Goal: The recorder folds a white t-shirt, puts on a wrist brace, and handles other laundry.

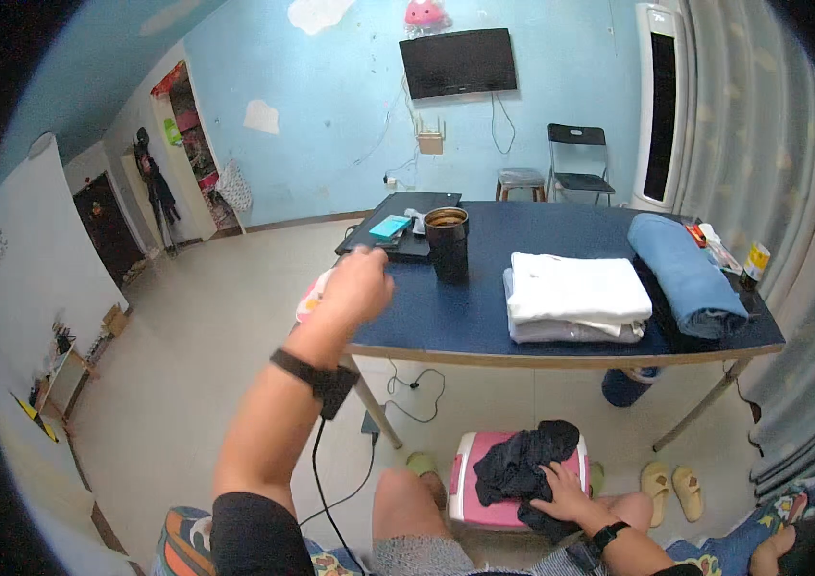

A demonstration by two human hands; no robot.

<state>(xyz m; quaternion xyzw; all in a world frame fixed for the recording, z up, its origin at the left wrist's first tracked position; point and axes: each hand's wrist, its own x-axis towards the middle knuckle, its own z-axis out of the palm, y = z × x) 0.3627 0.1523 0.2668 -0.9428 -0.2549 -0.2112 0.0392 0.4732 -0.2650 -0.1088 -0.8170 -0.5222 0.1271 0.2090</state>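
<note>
My left hand (365,284) is raised over the table's near left corner, its fingers curled in. Whatever it may hold is hidden. Beside its wrist, a pink and white item (310,295) shows in part at the table edge. Low in front of me, my right hand (564,493) lies with fingers spread on a crumpled black garment (515,465). The garment is heaped on a pink and white box (463,490) between my legs. On the table lie a folded stack of white clothes (577,291) and a rolled blue garment (681,274).
A tall dark cup (449,254) stands on the dark blue table (523,228), near a black laptop (412,206) with a light blue packet (389,228) on it. A yellow-labelled bottle (756,261) is at the right edge. Below are a bin (626,386), slippers (655,490) and a cable (319,470) hanging from my left wrist.
</note>
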